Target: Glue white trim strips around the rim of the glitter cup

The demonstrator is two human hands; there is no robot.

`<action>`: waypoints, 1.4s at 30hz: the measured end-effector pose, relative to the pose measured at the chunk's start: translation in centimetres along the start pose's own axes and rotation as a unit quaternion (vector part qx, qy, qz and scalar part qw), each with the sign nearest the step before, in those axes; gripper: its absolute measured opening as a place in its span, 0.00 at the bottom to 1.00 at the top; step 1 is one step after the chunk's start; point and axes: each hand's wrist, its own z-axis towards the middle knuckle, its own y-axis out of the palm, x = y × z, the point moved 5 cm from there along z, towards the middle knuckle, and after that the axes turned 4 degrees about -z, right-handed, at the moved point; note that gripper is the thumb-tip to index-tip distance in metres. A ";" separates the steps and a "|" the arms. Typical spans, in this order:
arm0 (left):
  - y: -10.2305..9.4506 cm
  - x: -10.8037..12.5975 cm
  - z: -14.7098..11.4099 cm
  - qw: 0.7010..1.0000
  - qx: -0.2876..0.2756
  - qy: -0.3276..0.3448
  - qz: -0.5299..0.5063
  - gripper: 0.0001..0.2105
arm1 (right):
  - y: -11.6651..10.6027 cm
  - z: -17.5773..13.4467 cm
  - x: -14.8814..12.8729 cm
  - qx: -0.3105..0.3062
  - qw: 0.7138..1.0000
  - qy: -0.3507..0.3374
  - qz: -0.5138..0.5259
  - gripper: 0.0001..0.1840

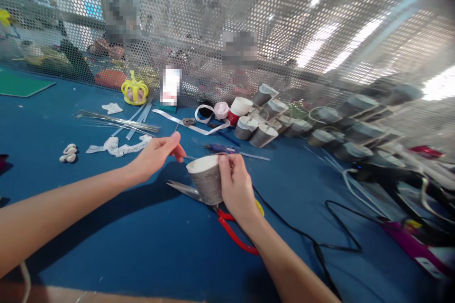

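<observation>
My right hand (pixel 237 184) grips a small grey bark-textured cup (pixel 206 181) by its right side, thumb at the rim. The cup tilts slightly, its white inside showing at the top. My left hand (pixel 156 155), to the left of the cup, pinches a thin grey cord (pixel 190 157) that runs across to the cup's rim. Where the cord ends behind my right fingers is hidden. Below the cup lie large scissors (pixel 236 236) with red handles, blades apart and pointing left. Just behind the cup rests a blue glue gun (pixel 221 148).
Several similar cups (pixel 263 135) are heaped at the back right. White ribbon (pixel 202 129), a bundle of thin wires (pixel 121 122), white cloth scraps (pixel 115 147) and a yellow crown-like basket (pixel 134 92) lie farther back. A black cable (pixel 298 232) crosses the right side toward a purple power strip (pixel 414 246).
</observation>
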 end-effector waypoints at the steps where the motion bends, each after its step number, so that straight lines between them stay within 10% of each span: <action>1: 0.6 0.4 -0.4 0.998 -0.033 0.022 0.047 0.20 | 0.0 -0.2 -0.2 0.006 1.000 -0.012 -0.007 0.10; 12: 3.9 0.6 -3.0 0.977 -0.143 0.027 0.155 0.08 | 1.2 -1.7 -2.5 0.022 0.985 -0.148 -0.085 0.06; 42: 3.3 1.0 -2.6 0.980 -0.164 0.034 0.106 0.06 | 0.8 -0.5 -2.0 -0.067 0.991 -0.030 0.113 0.06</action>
